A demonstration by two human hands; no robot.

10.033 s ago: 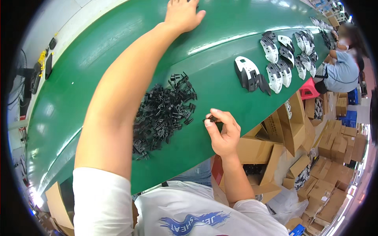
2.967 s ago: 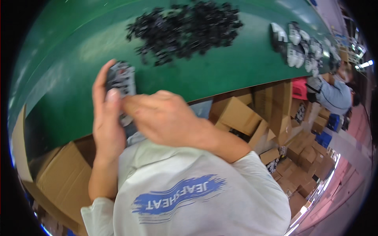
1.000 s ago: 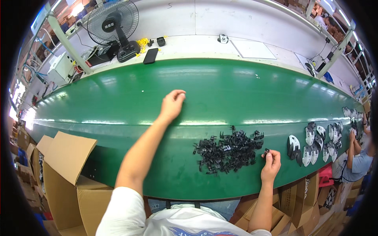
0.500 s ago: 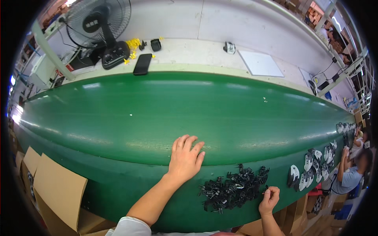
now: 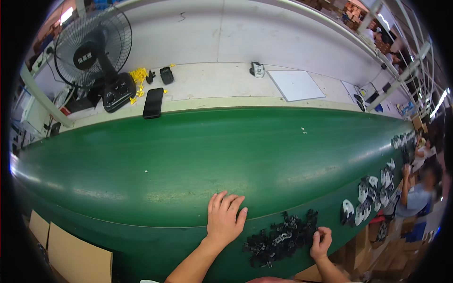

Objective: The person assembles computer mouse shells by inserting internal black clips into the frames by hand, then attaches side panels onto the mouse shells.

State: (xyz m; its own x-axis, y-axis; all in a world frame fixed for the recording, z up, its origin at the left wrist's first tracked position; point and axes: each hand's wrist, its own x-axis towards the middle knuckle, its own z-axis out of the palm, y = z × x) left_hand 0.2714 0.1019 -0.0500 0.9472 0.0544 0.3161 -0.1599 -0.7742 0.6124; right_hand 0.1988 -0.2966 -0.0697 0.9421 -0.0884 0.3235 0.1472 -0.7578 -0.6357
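My left hand point(image 5: 225, 220) lies on the green belt point(image 5: 188, 165) near its front edge, palm down with fingers spread, holding nothing. To its right is a heap of small black plastic parts point(image 5: 278, 240), tangled together on the green surface. My right hand point(image 5: 321, 243) is at the right side of this heap, its fingers curled and the thumb near the forefinger. Whatever may be between those fingertips is too small and dark to make out. Farther right lie several white-and-black shell-shaped pieces point(image 5: 363, 210) in rows.
Cardboard boxes point(image 5: 78, 252) stand at the lower left. Along the back shelf are a black fan point(image 5: 92, 59), yellow bits point(image 5: 138, 75), a black phone point(image 5: 153, 103), a white-and-black piece point(image 5: 257, 69) and a white board point(image 5: 296, 85). A co-worker point(image 5: 417, 195) sits at the far right.
The view has tilted, so the belt and shelf appear lower. My left hand stays spread on the belt. My right hand, earlier with a small black part at its fingertips, remains curled beside the heap.
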